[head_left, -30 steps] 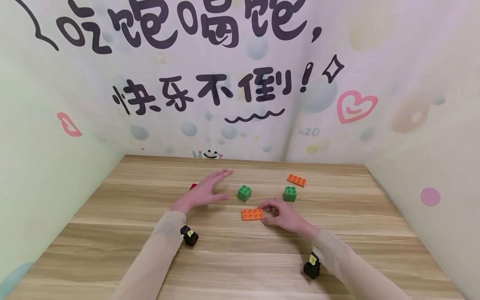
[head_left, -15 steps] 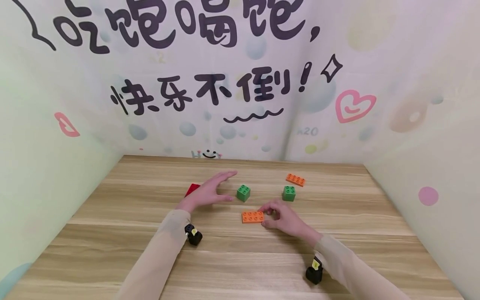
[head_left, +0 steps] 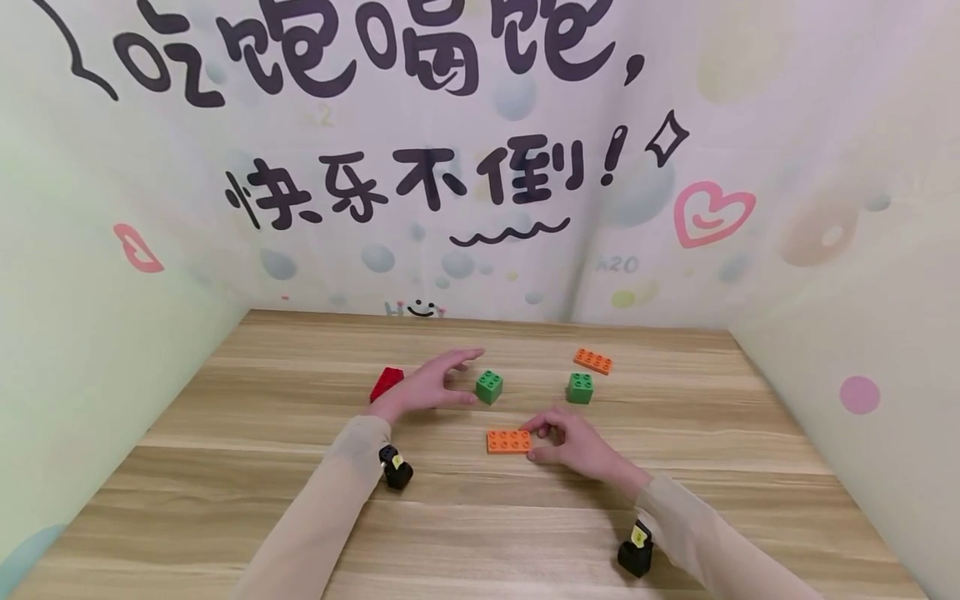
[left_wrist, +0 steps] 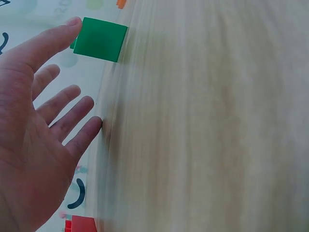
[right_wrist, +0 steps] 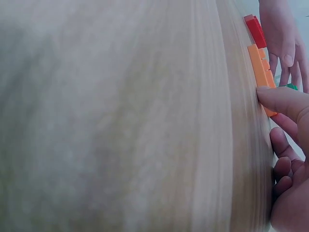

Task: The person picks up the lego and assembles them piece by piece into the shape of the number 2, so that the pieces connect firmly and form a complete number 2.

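Observation:
My right hand (head_left: 576, 443) pinches the right end of a flat orange toy brick (head_left: 508, 442) on the table, thumb on the near side. The right wrist view shows the thumb against that orange brick (right_wrist: 260, 67), the other fingers curled. My left hand (head_left: 429, 387) hovers with fingers spread just left of a green cube brick (head_left: 489, 387). In the left wrist view the thumb tip of the left hand (left_wrist: 38, 125) overlaps the green brick (left_wrist: 101, 39); whether they touch I cannot tell. A red brick (head_left: 387, 384) lies left of that hand, partly behind it.
Farther right stand a second green cube brick (head_left: 581, 388) and another flat orange brick (head_left: 593, 361). The wooden table (head_left: 480, 533) ends at a printed cloth wall (head_left: 337, 275) behind, with pale walls on both sides.
My left hand has moved right, up to the green brick, and the red brick shows more fully. My right hand has drawn the orange brick slightly nearer.

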`<state>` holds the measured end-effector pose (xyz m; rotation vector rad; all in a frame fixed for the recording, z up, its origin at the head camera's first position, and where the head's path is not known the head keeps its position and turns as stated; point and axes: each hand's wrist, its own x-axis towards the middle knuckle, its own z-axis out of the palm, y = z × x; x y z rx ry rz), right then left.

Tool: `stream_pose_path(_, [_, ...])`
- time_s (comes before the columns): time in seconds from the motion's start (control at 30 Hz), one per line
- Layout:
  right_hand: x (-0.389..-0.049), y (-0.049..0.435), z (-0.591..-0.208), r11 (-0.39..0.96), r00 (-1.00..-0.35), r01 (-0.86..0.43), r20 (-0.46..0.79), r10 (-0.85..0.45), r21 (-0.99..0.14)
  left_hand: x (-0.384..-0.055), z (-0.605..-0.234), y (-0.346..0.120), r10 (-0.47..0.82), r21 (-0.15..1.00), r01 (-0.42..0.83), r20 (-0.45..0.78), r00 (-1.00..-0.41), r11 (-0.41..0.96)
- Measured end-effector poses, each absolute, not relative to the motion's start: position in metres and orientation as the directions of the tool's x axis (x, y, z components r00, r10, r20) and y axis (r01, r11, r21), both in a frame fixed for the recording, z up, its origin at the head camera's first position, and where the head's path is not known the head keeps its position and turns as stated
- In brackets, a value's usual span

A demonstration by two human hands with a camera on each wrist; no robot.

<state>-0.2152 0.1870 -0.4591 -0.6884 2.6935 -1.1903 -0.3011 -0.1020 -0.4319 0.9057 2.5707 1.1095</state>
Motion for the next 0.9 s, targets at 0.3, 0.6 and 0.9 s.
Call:
stream_pose_path(0.3, [-0.213,0.186,-0.459,0.585,-0.894,-0.343,0.063,-0.444,-0.735,-0.304,-0.433,-0.097,0.653,0.785,0.438,0.057,-0.756,0.439])
stream_pose_path(0.6, [-0.214,0.186,-0.459,0.59,-0.894,-0.335,0.049,-0.446,-0.734,-0.309,-0.437,-0.092,0.673,0.824,0.396,0.024,-0.739,0.406])
stream_pose_path(0.9, [-0.213,0.185,-0.46,0.567,-0.893,-0.325,0.048,-0.447,-0.757,-0.316,-0.443,-0.092,0.684,0.883,0.324,0.005,-0.73,0.339])
